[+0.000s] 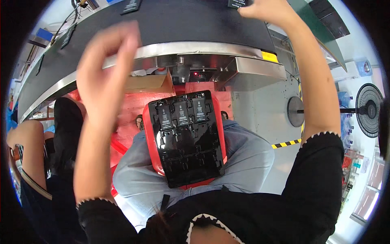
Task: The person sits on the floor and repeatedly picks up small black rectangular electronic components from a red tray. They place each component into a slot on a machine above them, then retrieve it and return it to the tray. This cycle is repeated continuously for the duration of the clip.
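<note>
1. Nearest us lies our black top [243, 215], white-trimmed at the neck; pale blue jeans [138, 171] spread beyond it.
2. Left hand [101, 71]: raised in front of the bench [195, 26], blurred, fingers curled. We cannot tell whether the fingertips meet or grip anything.
3. Right hand [270, 10]: reaches over the far right of the bench, thumb and fingers at a dark flat piece [237, 3]. The picture's edge cuts this off; we cannot tell whether the fingers close on it.
4. Between our legs we note a glossy black tray [189, 140] on a red support [153, 142]. Three flat black cells [181, 113] sit side by side in its farthest row of moulded pockets.
5. On the bench, toward the left, we count three more dark pieces [131, 6], well apart from one another.
6. Below the bench edge we see an open cardboard box [150, 84].
7. Left of us, another person's arm [32, 138]; to our right, a black fan [369, 110].
</note>
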The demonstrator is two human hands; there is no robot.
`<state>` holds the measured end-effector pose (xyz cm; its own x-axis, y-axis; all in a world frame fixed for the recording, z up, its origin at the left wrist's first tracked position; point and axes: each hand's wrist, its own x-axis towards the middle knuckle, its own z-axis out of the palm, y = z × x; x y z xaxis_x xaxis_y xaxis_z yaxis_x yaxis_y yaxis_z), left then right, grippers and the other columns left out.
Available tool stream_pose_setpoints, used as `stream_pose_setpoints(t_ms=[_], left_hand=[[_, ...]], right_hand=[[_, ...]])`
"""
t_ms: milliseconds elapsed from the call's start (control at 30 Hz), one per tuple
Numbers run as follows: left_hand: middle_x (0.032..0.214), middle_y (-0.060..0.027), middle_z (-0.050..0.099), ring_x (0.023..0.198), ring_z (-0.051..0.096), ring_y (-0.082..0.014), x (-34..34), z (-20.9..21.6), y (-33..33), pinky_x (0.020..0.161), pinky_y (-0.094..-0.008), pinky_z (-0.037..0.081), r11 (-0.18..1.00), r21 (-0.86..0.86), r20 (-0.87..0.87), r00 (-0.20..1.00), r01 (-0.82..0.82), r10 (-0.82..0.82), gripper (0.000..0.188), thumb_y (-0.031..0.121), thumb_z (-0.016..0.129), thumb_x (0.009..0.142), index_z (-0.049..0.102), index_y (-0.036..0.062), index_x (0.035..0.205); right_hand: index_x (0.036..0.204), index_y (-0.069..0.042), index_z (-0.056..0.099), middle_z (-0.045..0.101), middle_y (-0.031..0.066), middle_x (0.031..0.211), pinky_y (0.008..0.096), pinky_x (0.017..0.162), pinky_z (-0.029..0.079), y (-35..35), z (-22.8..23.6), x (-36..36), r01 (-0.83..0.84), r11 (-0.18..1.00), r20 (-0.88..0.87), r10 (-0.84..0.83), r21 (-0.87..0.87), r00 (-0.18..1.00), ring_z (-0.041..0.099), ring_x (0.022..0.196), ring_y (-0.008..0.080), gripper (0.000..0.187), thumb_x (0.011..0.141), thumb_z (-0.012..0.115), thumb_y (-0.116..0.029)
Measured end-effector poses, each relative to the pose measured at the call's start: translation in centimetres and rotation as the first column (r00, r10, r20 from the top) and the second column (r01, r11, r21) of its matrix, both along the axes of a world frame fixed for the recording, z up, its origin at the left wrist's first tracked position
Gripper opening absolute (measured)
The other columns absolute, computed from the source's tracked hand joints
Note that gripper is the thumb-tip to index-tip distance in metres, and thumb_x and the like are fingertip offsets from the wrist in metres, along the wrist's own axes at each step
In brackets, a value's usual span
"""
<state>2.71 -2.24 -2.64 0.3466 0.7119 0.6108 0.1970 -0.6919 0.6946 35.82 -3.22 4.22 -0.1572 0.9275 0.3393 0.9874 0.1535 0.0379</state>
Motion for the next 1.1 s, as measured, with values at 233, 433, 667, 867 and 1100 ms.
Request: stream_pose_setpoints(t_ms=[233, 433, 667, 867, 1100], left_hand=[[0.145, -0.0127, 0.048, 0.133, 0.045, -0.028, 1.8, -1.6, 20.7, 0.113, -0.0361, 0.03, 0.992, 0.027, -0.655, 0.752, 0.119, -0.072, 0.067, 0.034, 0.074, 0.081, 0.048, 0.0227, 0.143], [0.133, -0.0201, 0.055, 0.12, 0.052, -0.0303, 8.1, 3.2, 17.4, 0.104, -0.0379, 0.039, 0.927, -0.192, -0.736, 0.577, 0.323, -0.354, 0.073, 0.033, 0.078, 0.075, 0.05, 0.0061, 0.138], [0.124, -0.0209, 0.058, 0.112, 0.057, -0.0313, 4.9, 5.0, 2.5, 0.098, -0.0384, 0.044, 0.971, 0.228, -0.428, 0.903, 0.067, 0.038, 0.075, 0.039, 0.08, 0.074, 0.054, -0.0052, 0.129], [0.133, -0.0155, 0.05, 0.127, 0.047, -0.0335, -2.5, -2.2, -8.7, 0.106, -0.0431, 0.038, 0.967, 0.026, -0.537, 0.819, 0.252, -0.199, 0.085, 0.018, 0.088, 0.057, 0.054, 0.0082, 0.135], [0.132, -0.0135, 0.048, 0.131, 0.041, -0.0349, -7.6, -17.2, -16.0, 0.114, -0.0555, 0.025, 0.951, -0.3, -0.697, 0.665, 0.071, -0.27, 0.09, 0.018, 0.085, 0.059, 0.047, 0.0096, 0.139]], right_hand=[[0.138, 0.0, 0.048, 0.051, 0.0189, 0.137, 0.0431, 0.108, 0.036, -11.5, -0.7, -7.5, -0.335, 0.933, -0.331, 0.36, 0.13, 0.872, 0.048, 0.127, 0.0346, 0.094, 0.048, 0.074, -0.014], [0.14, -0.002, 0.046, 0.048, 0.019, 0.135, 0.0427, 0.106, 0.038, -18.6, -3.7, -8.4, -0.365, 0.921, -0.667, 0.187, -0.136, 0.721, 0.048, 0.124, 0.0376, 0.094, 0.052, 0.076, -0.016], [0.141, -0.004, 0.042, 0.048, 0.0175, 0.132, 0.0452, 0.105, 0.035, -20.7, -16.7, -15.6, -0.467, 0.845, -0.7, 0.168, -0.261, 0.694, 0.042, 0.129, 0.0345, 0.089, 0.061, 0.078, -0.021], [0.141, -0.008, 0.043, 0.045, 0.0123, 0.139, 0.0592, 0.105, 0.032, -22.3, -27.0, -18.7, -0.245, 0.89, -0.46, 0.045, -0.385, 0.887, 0.036, 0.137, 0.032, 0.085, 0.065, 0.078, -0.023], [0.133, -0.01, 0.053, 0.047, 0.0122, 0.142, 0.0518, 0.109, 0.033, -20.4, -26.5, -15.5, -0.21, 0.943, -0.586, 0.022, -0.257, 0.81, 0.037, 0.138, 0.0352, 0.063, 0.074, 0.074, -0.018]])
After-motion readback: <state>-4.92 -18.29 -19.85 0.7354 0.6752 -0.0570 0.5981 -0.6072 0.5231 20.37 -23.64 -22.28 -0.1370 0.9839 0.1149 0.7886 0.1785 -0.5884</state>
